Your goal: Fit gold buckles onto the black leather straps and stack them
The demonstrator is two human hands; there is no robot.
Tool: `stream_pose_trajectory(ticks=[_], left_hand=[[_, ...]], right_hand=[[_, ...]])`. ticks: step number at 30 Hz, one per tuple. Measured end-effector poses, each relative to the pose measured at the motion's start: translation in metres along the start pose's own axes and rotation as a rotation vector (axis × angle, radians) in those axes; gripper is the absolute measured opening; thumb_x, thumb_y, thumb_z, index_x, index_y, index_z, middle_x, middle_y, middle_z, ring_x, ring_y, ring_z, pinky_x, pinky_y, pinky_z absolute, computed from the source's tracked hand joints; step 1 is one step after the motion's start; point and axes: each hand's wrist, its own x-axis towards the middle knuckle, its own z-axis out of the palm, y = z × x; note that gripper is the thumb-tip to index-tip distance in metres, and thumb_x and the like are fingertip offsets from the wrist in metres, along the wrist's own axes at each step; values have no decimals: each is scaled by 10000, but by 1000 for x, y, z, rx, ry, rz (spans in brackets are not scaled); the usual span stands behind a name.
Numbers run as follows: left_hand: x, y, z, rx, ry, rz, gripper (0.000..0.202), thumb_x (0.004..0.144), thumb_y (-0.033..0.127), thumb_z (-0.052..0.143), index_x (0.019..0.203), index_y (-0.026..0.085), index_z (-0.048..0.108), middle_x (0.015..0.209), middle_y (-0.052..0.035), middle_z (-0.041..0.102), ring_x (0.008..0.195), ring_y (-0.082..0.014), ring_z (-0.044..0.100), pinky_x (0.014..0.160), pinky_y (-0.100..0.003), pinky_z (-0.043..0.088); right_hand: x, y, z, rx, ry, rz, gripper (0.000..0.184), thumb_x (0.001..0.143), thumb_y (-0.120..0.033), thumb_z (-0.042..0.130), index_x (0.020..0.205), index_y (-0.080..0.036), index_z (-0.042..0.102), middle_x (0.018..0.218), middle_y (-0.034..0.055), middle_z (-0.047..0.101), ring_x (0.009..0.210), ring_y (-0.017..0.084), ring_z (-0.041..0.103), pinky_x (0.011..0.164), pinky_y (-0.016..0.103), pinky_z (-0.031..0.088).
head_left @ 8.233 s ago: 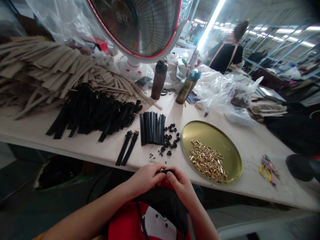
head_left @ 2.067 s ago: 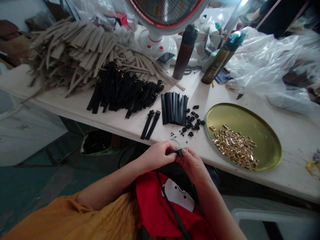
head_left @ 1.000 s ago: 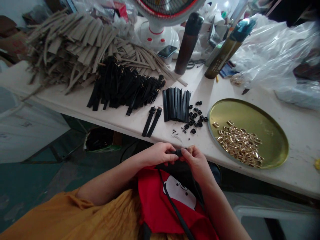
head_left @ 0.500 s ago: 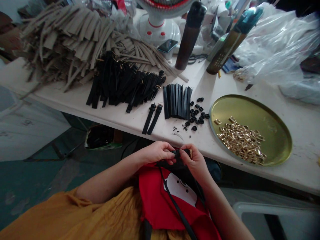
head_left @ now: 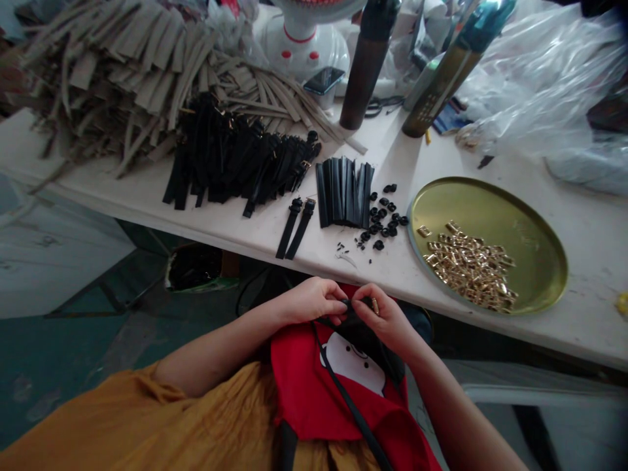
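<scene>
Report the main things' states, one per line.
Left hand, pinching small black piece.
Right hand, pinching the same piece.
Round tray, holding loose gold buckles.
Narrow black strips, laid side by side.
Black loops, scattered loose.
Two buckled straps, lying flat.
Teal-capped bottle, standing upright.

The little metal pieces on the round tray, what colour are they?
Shiny gold: the metal pieces show best in the head view.

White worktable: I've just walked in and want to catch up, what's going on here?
A person's left hand and right hand pinch a dark strap piece in front of the white table, with a golden metal piece at the right hand. On the table lie two slim black buckled straps, a row of flat black strips, small black loops and a round gold tray of metal buckles.
</scene>
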Motion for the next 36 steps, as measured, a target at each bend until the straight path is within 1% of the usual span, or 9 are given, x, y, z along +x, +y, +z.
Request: stream_pose_trajectory(ticks=[5, 8, 11, 18, 23, 27, 30, 34, 36], left_hand=[[-1, 1, 2, 77, -22, 38, 188, 730, 163, 535, 894, 84, 579, 759, -45, 640, 615, -107, 606, 611, -234, 482], [-4, 4, -1, 59, -51, 65, 254, 767, 162, 494, 1002, 88, 556, 808, -50, 641, 643, -97, 605, 654, -238, 483], [-7, 6, -4, 30, -50, 51, 276, 804, 165, 430, 1052, 80, 517, 820, -62, 640, 652, -103, 610, 663, -252, 487], [-3, 3, -2, 254, -27, 118, 227, 803, 235, 436, 926, 101, 572, 803, -59, 641, 649, -124, 612, 600, -232, 481], [0, 2, 1, 256, -16, 171, 222, 800, 231, 428, 939, 105, 547, 796, -52, 643, 626, -109, 601, 581, -214, 472], [2, -1, 5, 240, 12, 160, 230, 788, 219, 433, 961, 95, 519, 787, -59, 647, 599, -104, 594, 569, -217, 470], [2, -2, 7, 352, 92, 183, 271, 779, 225, 422, 995, 104, 532, 846, -74, 654, 656, -128, 608, 601, -235, 475], [2, -1, 8, 544, 211, 266, 276, 742, 230, 454, 970, 134, 576, 944, -75, 648, 844, -176, 597, 742, -262, 457], [2, -2, 8, 597, 232, 265, 283, 739, 238, 459, 977, 142, 579, 952, -73, 646, 860, -185, 592, 753, -264, 450]], right_hand=[[-3, 5, 5, 207, -8, 91, 155, 793, -360, 508, 763, -218, 456, 580, -56, 420, 518, 106, 365, 489, 234, 304], [-4, 6, 11, 419, 4, 167, 212, 806, -426, 483, 775, -225, 422, 526, -77, 390, 455, 93, 324, 439, 224, 255], [-4, 6, 15, 504, 27, 180, 224, 809, -437, 479, 771, -228, 408, 510, -85, 380, 445, 88, 313, 430, 218, 233], [-7, 10, 12, 223, -14, 56, 155, 795, -359, 511, 762, -213, 468, 620, -48, 437, 552, 108, 384, 506, 233, 316], [-9, 10, 23, 189, 246, 69, 141, 820, -350, 453, 773, -217, 446, 610, -37, 457, 537, 121, 409, 494, 244, 334], [-6, 6, 33, 60, 417, 71, 142, 821, -345, 448, 775, -210, 454, 623, -26, 488, 549, 132, 451, 525, 257, 365], [-3, 5, 36, 14, 472, 68, 133, 823, -331, 443, 786, -204, 461, 655, -12, 515, 582, 143, 480, 559, 267, 384], [0, 7, 37, 14, 478, 76, 131, 826, -324, 440, 799, -200, 471, 704, 9, 539, 641, 159, 507, 602, 280, 392], [1, 8, 37, 17, 477, 91, 129, 826, -323, 442, 802, -201, 476, 705, 11, 543, 648, 164, 508, 609, 284, 389]])
